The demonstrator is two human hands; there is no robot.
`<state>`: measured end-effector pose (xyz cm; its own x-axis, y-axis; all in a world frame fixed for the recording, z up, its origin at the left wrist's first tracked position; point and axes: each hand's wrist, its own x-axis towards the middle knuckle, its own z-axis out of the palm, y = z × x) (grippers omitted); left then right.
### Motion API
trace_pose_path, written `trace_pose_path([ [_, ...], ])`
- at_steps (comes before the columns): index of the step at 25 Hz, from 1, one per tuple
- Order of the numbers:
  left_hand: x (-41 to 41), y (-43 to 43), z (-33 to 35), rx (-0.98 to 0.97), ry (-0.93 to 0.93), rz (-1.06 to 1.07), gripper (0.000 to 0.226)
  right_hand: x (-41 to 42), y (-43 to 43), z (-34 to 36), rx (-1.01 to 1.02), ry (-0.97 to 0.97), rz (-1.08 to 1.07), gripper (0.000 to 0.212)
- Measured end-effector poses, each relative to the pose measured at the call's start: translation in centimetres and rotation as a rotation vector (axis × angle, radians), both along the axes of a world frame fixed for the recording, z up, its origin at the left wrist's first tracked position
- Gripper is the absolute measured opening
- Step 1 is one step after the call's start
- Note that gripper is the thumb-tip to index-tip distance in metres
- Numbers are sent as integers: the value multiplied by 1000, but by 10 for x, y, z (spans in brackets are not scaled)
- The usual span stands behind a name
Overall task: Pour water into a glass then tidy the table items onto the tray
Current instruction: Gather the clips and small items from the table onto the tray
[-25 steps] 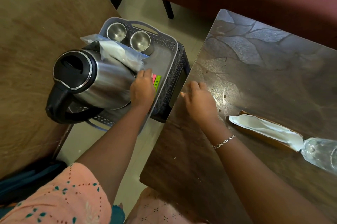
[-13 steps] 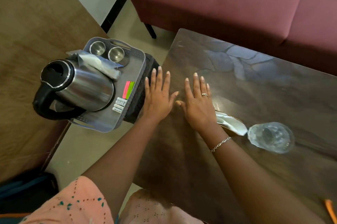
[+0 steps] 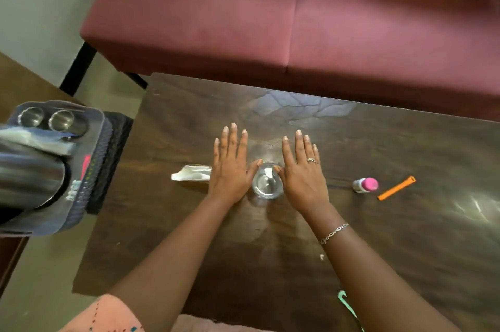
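Note:
A clear glass (image 3: 267,182) stands on the dark wooden table (image 3: 378,237) between my two hands. My left hand (image 3: 232,166) lies flat to its left, fingers spread, thumb tip near the rim. My right hand (image 3: 302,169) lies flat to its right, thumb touching the glass. Neither hand holds anything. A grey tray (image 3: 92,169) at the far left carries a steel kettle (image 3: 27,177), two steel cups (image 3: 61,120), a plastic packet and coloured sachets. A white packet (image 3: 192,172) lies left of my left hand, partly hidden by it.
A small bottle with a pink cap (image 3: 365,185) and an orange stick (image 3: 396,188) lie on the table to the right. A green item (image 3: 345,300) shows at the near edge. A maroon sofa (image 3: 297,15) stands behind the table. The tray rests on a dark stool.
The view has swung right from the tray to the table's middle. Both hands moved from the table's left edge to lie flat on either side of the glass.

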<state>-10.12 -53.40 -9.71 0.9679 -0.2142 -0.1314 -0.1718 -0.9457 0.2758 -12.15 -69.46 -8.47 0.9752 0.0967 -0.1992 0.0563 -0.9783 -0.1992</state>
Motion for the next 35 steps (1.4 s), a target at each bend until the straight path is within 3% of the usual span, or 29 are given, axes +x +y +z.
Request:
trace_pose_path([
  [7, -13, -99, 10, -71, -15, -233, 71, -29, -93, -8, 77, -48, -200, 55],
  [11, -36, -140, 2, -124, -43, -515, 58, -55, -160, -20, 177, -156, -527, 33],
  [13, -57, -160, -9, -108, 2, -728, 49, -69, -194, -28, 104, -100, -663, 26],
  [18, -107, -197, -48, 116, 222, -1114, 34, -78, -243, -54, -4, 97, -705, 19],
  [25, -111, -218, -75, 235, 237, -1063, 29, -53, -262, -81, -71, 115, -508, 20],
  [31, -95, -206, -90, 295, 338, -966, 29, -52, -267, -101, -167, 177, -182, 20],
  [35, -100, -204, -95, 257, 407, -910, 28, -69, -265, -109, -164, 102, -187, 10],
])
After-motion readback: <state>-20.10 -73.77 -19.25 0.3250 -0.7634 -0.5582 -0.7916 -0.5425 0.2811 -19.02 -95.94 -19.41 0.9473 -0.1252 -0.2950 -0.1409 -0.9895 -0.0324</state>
